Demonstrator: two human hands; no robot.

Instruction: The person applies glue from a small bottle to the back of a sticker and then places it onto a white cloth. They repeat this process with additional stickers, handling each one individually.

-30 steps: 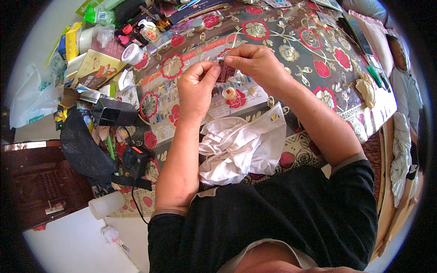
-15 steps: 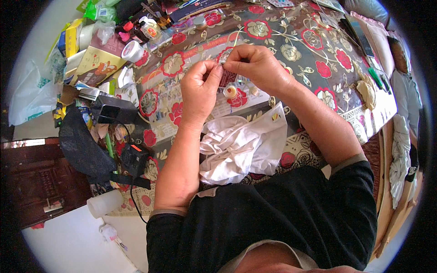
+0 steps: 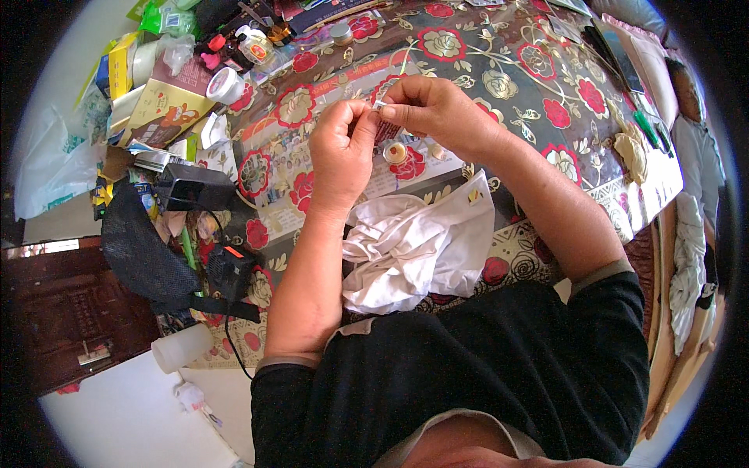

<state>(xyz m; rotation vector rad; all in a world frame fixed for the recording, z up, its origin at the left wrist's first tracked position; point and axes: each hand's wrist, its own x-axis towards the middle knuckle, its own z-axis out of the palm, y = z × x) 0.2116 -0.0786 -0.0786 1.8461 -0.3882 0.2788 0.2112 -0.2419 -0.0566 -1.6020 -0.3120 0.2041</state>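
Above the flowered table, my left hand (image 3: 342,152) is closed, thumb and forefinger pinched at their tips. My right hand (image 3: 441,113) meets it there in a pinch of its own. A small white piece (image 3: 380,104) shows at the right hand's fingertips; its kind is too small to tell. What the left fingers grip is hidden. Just below the hands stands a small round pot (image 3: 395,152) with a pale rim and a reddish-amber middle. Between my forearms lies a crumpled white cloth (image 3: 413,249), apart from both hands.
Boxes, including a yellowish carton (image 3: 168,113), bottles (image 3: 255,47) and a white round tub (image 3: 225,86) crowd the left side. Nearer are a black box (image 3: 195,187) and black mesh (image 3: 140,249). At the right lie a beige cloth (image 3: 630,156) and a green pen (image 3: 646,129).
Both hands stay almost in place, still pinched together. The white piece now shows between the fingertips, while the thin pale strand seen above the right hand is no longer visible.
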